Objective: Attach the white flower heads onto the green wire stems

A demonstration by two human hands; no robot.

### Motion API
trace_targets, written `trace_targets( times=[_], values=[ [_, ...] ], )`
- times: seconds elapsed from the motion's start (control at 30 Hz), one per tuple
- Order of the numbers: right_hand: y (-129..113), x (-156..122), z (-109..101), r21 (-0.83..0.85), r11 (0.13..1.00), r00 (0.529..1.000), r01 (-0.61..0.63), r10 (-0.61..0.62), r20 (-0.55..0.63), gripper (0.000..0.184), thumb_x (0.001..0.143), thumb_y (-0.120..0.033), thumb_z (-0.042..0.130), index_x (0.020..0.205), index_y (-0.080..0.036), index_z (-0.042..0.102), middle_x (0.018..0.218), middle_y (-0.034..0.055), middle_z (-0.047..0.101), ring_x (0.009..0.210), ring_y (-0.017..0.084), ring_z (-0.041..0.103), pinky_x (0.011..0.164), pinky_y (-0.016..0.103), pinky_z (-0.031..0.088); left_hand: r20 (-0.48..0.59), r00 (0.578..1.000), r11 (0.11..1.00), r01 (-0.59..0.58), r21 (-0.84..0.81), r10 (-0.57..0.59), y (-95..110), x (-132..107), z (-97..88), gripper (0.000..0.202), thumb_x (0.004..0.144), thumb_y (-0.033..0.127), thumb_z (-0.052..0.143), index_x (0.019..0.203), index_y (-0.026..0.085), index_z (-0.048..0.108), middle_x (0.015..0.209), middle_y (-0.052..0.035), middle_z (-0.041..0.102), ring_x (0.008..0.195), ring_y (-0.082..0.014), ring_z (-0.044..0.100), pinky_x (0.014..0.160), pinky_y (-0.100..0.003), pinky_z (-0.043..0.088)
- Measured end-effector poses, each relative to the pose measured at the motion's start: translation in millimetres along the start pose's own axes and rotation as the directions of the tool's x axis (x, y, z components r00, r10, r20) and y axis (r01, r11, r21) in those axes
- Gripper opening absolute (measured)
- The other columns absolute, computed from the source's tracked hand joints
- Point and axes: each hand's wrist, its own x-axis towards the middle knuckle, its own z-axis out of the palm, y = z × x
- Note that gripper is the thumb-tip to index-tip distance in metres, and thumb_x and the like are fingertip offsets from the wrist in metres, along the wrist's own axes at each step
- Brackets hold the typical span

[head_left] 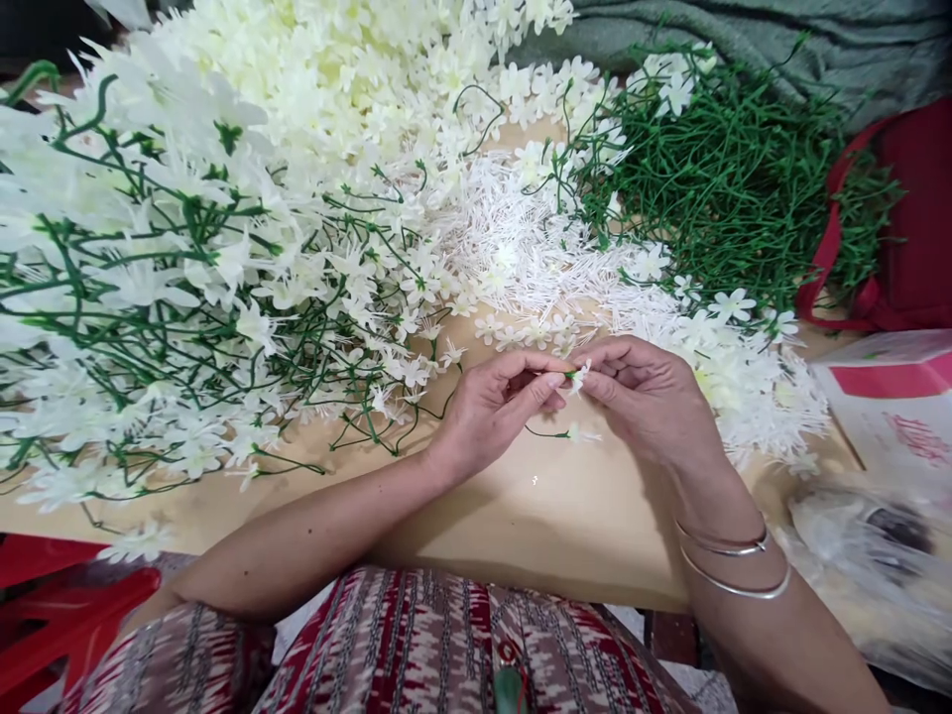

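Over the front of the table, my left hand (495, 407) pinches a green artificial flower stem near its tip. Facing it, my right hand (644, 392) has thumb and forefinger closed at a small white artificial flower (581, 377) on that stem's end. The fingers of both hands nearly meet there. Below the hands a green stem end with white stamens (576, 434) shows. Just beyond them lie loose white blossoms (535, 329) and a spread of thin white stamens (521, 223).
Stemmed white flowers (185, 268) are heaped on the left, with loose petals (319, 69) behind. Bare green stems (721, 178) pile up at the back right. A red bag (911, 218), a white and red box (892, 397) and a plastic bag (870, 555) are at the right.
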Motion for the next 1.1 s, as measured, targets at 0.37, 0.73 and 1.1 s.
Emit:
trace_targets(
  times=[0.37,0.73,1.1],
  values=[
    [1.4,-2.5,1.1,0.014,1.000,1.000,0.017,-0.017,-0.018,0.007,0.082,-0.027,0.087,0.083,-0.031,0.080,0.084,-0.0020,0.078,0.077,0.013,0.070,0.073,0.027,0.057,-0.042,0.997,0.989,0.061,-0.137,-0.068,-2.1,0.9,4.8,0.024,0.092,0.036,0.076,0.105,0.017,0.069,0.090,-0.0022,0.077,0.079,-0.0115,0.076,0.077,-0.023,0.065],
    [-0.5,-2.6,2.9,-0.060,0.998,1.000,0.021,-0.021,-0.010,0.013,0.082,-0.037,0.086,0.079,-0.029,0.076,0.081,-0.0006,0.076,0.072,0.015,0.069,0.068,0.030,0.058,-0.016,0.999,0.993,0.047,-0.105,-0.049,-3.2,1.2,4.7,0.028,0.093,0.043,0.075,0.094,0.017,0.065,0.085,-0.0021,0.076,0.078,-0.0121,0.075,0.077,-0.024,0.064],
    [-9.1,-1.5,5.8,-0.093,0.996,1.000,-0.007,0.008,0.011,0.016,0.080,-0.039,0.086,0.076,-0.029,0.074,0.081,0.0011,0.075,0.074,0.019,0.070,0.068,0.035,0.060,-0.046,0.999,1.000,0.020,0.001,-0.020,-6.1,-1.5,5.4,0.030,0.096,0.047,0.070,0.095,0.018,0.063,0.083,-0.0022,0.075,0.077,-0.0121,0.074,0.078,-0.025,0.063]
  ],
)
